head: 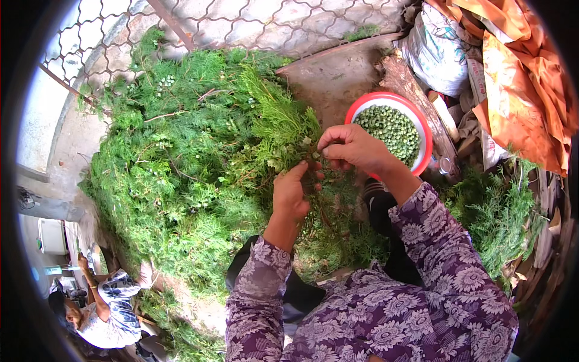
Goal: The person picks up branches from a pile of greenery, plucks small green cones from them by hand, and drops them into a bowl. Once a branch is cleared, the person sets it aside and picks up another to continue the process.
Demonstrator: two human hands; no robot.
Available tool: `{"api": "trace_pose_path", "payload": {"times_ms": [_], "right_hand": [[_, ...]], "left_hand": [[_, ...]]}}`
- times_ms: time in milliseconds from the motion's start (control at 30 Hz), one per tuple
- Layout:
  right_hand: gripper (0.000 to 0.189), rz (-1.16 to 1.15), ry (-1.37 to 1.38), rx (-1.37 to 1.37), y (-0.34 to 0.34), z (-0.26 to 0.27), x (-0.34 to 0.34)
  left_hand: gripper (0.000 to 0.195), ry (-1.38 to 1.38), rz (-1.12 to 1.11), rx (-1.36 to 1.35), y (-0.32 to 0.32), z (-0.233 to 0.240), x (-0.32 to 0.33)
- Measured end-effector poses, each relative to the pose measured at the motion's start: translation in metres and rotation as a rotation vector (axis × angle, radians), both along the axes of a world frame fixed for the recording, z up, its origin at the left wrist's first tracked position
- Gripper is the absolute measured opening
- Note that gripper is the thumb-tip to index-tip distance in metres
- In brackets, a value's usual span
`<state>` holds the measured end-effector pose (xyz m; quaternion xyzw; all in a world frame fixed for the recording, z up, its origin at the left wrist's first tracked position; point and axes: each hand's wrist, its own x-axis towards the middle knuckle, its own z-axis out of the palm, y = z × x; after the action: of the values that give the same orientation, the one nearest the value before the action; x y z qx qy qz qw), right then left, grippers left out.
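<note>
My left hand is closed around the stem end of a leafy conifer branch, which points up and away over a large heap of cut green branches. Small pale green cones show among its foliage. Close to the right of it, my right hand has thumb and forefinger pinched together at the branch's edge; whether a cone is between them I cannot tell. Partly behind my right wrist stands a white basin with a red rim, holding many small green cones.
A log, a white sack and orange sheeting lie at the right. More cut branches are beside my right arm. A wire lattice crosses the far side. Another person sits at the lower left.
</note>
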<state>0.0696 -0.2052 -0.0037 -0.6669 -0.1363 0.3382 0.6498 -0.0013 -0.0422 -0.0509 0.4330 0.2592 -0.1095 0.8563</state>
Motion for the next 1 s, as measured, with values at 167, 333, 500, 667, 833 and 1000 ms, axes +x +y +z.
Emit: {"api": "trace_pose_path", "payload": {"times_ms": [167,333,500,667,833,1000], "right_hand": [[0.018,-0.044,-0.094,-0.129,0.006,-0.004,0.000],[0.023,-0.085,-0.435,-0.135,0.011,-0.032,0.004],[0.016,-0.069,-0.283,-0.049,0.012,-0.024,0.001],[0.011,-0.022,0.188,0.025,0.005,-0.015,0.008],[0.008,0.086,0.502,0.427,-0.008,-0.029,0.021],[0.011,-0.016,0.602,0.708,-0.012,-0.017,0.018]], "left_hand": [[0.021,-0.019,0.000,-0.037,0.003,-0.003,0.000],[0.020,-0.008,-0.016,-0.041,0.001,-0.004,0.000],[0.021,-0.034,-0.034,-0.045,0.001,0.002,-0.001],[0.022,-0.023,-0.080,-0.096,0.002,0.005,-0.002],[0.023,-0.026,-0.076,-0.140,0.001,0.009,-0.002],[0.024,-0.010,-0.078,-0.190,0.008,0.002,0.000]]}}
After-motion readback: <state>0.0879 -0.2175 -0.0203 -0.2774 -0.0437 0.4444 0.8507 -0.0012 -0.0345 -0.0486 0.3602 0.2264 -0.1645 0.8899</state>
